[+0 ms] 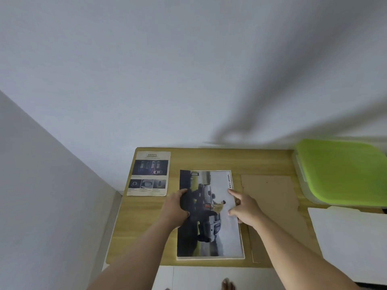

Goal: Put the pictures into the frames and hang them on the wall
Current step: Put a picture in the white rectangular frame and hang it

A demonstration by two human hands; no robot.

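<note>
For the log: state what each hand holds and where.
Left hand grips the car picture by its left edge; right hand presses fingertips on its right edge.

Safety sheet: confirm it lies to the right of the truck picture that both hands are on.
Not right: the head view shows the safety sheet lying to the left of the truck picture. The left hand and right hand are both on that picture, as stated.
</note>
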